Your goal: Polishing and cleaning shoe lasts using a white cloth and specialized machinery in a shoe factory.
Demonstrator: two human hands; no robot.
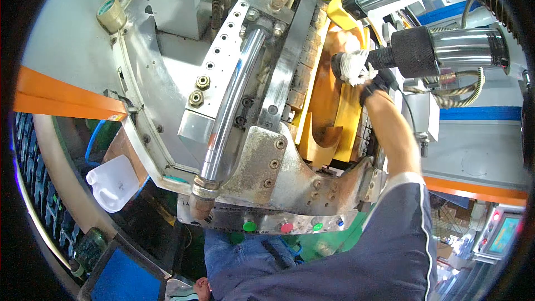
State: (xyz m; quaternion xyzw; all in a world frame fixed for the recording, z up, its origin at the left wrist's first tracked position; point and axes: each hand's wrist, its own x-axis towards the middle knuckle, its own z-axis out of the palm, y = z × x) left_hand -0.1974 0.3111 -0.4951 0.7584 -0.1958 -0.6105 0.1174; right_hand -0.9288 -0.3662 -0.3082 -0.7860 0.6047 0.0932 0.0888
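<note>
My right arm reaches up into a machine's open curved mould. At its end my right hand, in what looks like a white knit glove with a black cuff, is closed over the orange-brown mould cavity. A dark end pokes out past the fingers; what it belongs to I cannot make out. Yellow curved side pieces flank the cavity. Beside the hand is a thick black-sleeved cylinder. Only a few bare fingers of my left hand show at the lower edge, mostly hidden by my clothing.
A chrome rod runs along the mould's left side. The front panel carries green, red and blue buttons. A tape roll sits on the machine frame; a translucent jug stands lower left. An orange bar crosses the left side.
</note>
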